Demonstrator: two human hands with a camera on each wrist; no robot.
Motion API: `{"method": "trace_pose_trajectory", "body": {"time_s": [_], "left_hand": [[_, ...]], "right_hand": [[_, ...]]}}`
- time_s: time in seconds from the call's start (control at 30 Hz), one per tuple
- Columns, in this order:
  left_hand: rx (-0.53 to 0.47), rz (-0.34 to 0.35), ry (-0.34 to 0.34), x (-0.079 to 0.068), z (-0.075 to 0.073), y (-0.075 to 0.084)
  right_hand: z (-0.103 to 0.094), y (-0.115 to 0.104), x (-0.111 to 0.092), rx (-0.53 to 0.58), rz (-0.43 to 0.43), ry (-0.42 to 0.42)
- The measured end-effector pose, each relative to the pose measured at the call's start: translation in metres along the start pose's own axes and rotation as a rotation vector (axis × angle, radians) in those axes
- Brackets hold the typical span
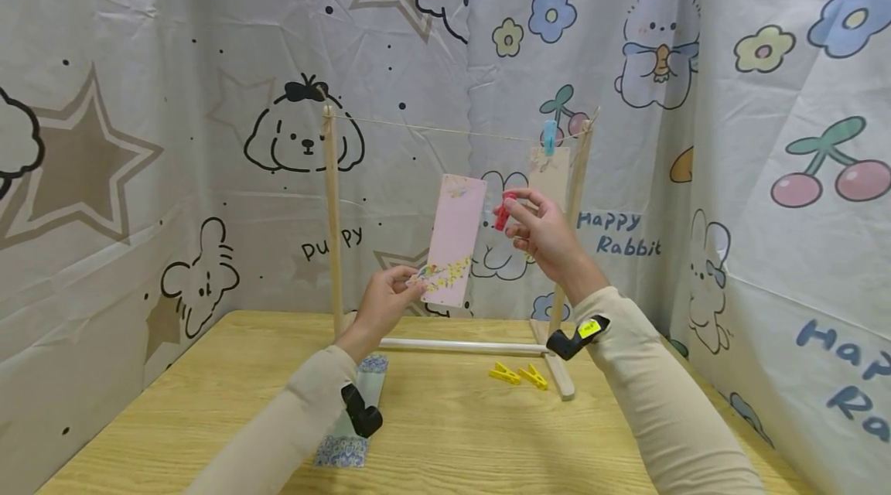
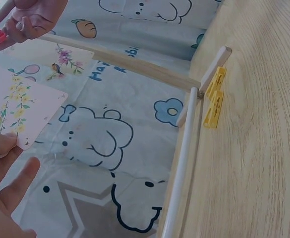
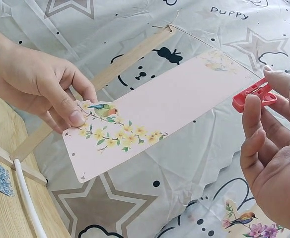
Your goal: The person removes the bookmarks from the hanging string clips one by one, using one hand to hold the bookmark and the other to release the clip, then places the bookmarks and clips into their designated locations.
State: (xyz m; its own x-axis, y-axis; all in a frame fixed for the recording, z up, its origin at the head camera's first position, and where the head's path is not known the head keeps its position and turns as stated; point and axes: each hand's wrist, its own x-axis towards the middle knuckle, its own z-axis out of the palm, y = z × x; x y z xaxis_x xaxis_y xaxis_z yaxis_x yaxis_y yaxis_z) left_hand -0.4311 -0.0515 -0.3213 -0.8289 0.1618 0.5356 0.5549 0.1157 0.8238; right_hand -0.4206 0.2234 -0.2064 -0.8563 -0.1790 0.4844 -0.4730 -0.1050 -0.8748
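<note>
we pinch the pink card (image 1: 455,236) near its lower left corner with the fingers of our left hand (image 1: 385,298), and the head view shows it below the string (image 1: 431,128). our right hand (image 1: 546,236) pinches the red peg (image 1: 505,213) just beside it. we judge this the lining-up step of hanging — a cream card (image 1: 550,174) already hangs by a blue peg (image 1: 550,138). next, we think, calls for raising the pink card's top edge to the string — then clipping both together.
</note>
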Motion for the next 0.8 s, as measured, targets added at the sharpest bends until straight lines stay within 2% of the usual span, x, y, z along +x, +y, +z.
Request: {"method": "trace_pose_trajectory", "body": {"time_s": [0.8], "left_hand": [[0.007, -0.025, 0.006, -0.0084, -0.0037, -0.0048]], "right_hand": [[-0.0016, 0.0099, -0.0036, 0.026, 0.016, 0.007]]}}
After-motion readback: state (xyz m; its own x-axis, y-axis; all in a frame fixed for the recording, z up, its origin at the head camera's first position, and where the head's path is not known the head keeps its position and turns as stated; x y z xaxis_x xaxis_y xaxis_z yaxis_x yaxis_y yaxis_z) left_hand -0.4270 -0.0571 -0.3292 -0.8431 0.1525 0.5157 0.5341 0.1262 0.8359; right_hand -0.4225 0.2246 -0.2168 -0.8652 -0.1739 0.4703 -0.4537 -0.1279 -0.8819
